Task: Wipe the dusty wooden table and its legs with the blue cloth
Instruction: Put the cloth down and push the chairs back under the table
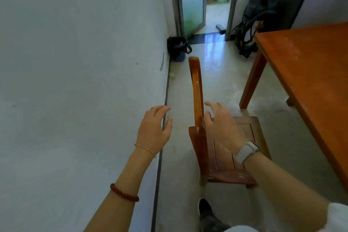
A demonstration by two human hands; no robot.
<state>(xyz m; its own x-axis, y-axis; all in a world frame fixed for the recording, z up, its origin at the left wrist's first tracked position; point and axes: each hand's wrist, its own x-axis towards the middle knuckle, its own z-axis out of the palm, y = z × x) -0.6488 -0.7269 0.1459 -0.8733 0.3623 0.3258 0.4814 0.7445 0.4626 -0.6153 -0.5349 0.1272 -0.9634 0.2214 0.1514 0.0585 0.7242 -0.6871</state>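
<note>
– So, how does it stand?
– The wooden table [310,73] fills the right side, its tabletop smeared pale with dust toward the far-left corner, and one leg [252,81] is planted on the floor. The blue cloth is nowhere in view. A wooden chair [219,158] stands off the tabletop's left edge, its back toward the wall.
– And the hands?
– The left hand [153,130] and the right hand [222,130] are both spread with loose fingers, holding nothing. The left hangs beside the back rail [196,88] and the right over the seat [248,130]. Whether either touches wood I cannot tell.
– The step, then?
– Moving the chair clear, I judge. Take the rail in both hands, lift rather than drag, leave room round the legs, then fetch the cloth.
– The room?
– On the left is a white wall [75,52]. The glossy pale floor [222,81] runs to an open doorway [216,11] at the far end. Dark bags [258,17] lie in the far corner and a black bin [178,49] sits at the wall's foot.
</note>
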